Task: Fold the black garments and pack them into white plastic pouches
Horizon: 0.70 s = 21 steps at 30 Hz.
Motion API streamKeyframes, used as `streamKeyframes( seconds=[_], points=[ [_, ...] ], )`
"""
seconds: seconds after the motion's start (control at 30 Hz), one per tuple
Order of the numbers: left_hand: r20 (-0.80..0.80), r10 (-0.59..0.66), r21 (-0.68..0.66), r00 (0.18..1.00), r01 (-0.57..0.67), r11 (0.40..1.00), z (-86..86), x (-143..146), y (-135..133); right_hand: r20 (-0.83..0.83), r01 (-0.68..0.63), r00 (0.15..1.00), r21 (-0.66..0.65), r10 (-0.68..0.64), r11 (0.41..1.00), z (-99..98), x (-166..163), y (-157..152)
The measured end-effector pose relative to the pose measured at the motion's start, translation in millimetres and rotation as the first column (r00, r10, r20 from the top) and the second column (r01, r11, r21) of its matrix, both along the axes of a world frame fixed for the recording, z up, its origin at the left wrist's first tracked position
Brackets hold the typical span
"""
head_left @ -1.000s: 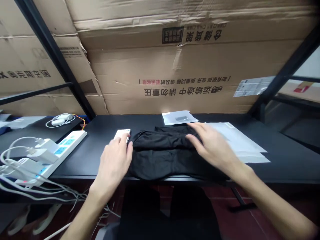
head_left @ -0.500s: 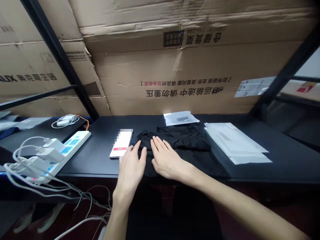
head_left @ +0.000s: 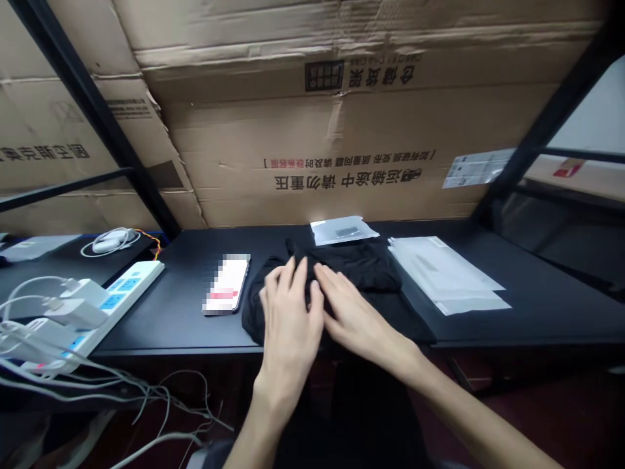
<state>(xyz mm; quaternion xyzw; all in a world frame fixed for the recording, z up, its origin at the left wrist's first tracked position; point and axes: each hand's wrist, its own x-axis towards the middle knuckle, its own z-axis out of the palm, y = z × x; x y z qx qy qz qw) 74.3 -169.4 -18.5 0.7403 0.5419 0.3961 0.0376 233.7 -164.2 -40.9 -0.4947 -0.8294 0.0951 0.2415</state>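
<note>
A piece of folded black clothing [head_left: 375,267] lies in a rumpled heap along the front half of the desk; its kind does not show. My left hand [head_left: 290,309] rests on its left part, palm down, with fingers stretched out and a little apart. Close beside it, my right hand [head_left: 354,312] lies flat on the cloth, fingers extended toward the upper left. The two thumbs nearly meet over the fabric. What is beneath the palms is hidden.
Left of the cloth lies a phone [head_left: 228,283]. White plastic bags [head_left: 439,273] are stacked on the right, another bag [head_left: 344,230] behind. A power strip [head_left: 117,306] with plugs and cables occupies the left; cardboard [head_left: 312,130] walls off the back.
My left hand has moved right across the cloth, next to my right hand. The cloth's left part now spreads out flatter toward the phone. The view has shifted slightly.
</note>
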Motion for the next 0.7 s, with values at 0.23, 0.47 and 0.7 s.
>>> streamKeyframes(
  seconds=[0.23, 0.47, 0.7],
  points=[
    [-0.207, -0.157, -0.017, 0.966, 0.157, 0.988, -26.1, 38.4, 3.3, 0.114, 0.182, 0.972, 0.172, -0.204, 0.968, -9.3, 51.5, -13.8],
    [-0.284, -0.201, -0.007, 0.937, 0.208, 0.978, -30.1, 46.6, 2.0, 0.201, 0.210, 0.951, 0.147, -0.237, 0.967, -16.0, 54.6, -1.3],
    [-0.306, -0.285, -0.053, 0.908, 0.282, 0.958, -32.5, 65.3, 9.7, 0.092, 0.228, 0.968, 0.043, -0.232, 0.973, -31.1, 75.3, -3.3]
  ],
)
